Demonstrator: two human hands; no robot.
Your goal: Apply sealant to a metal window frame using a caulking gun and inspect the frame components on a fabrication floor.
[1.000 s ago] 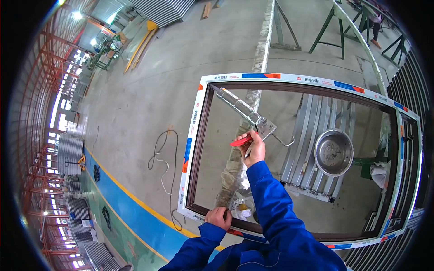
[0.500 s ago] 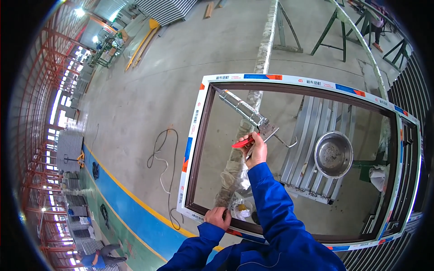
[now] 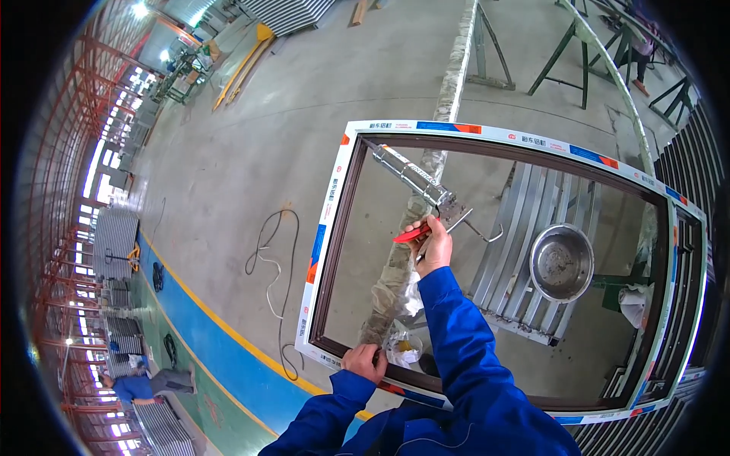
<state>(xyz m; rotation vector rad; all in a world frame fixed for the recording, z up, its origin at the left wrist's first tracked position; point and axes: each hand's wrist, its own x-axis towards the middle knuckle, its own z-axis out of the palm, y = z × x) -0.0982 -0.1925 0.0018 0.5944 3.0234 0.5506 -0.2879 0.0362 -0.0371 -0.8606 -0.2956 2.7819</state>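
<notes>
My right hand (image 3: 435, 247) is closed round the red-triggered handle of a caulking gun (image 3: 411, 178). The gun's silver barrel points up and left, its nozzle at the inner far-left corner of a window frame (image 3: 331, 220). A bent metal rod sticks out behind the grip. Dark brown inside, the frame carries white protective film with blue and orange patches. At its near-left corner my left hand (image 3: 366, 362) is closed over the near bar, fingers curled on the edge; the thumb's underside is hidden.
A wrapped support beam (image 3: 391, 285) passes under the frame. Beyond the opening, a steel bowl (image 3: 561, 262) sits on grey metal profiles (image 3: 509, 235). A small tub (image 3: 404, 346) is by my left hand. A cable (image 3: 283, 266) lies on the floor; a person (image 3: 144, 386) is at lower left.
The view has shifted slightly. Both hands keep their holds, and the nozzle stays at the far-left corner. The person at lower left has moved up in the picture.
</notes>
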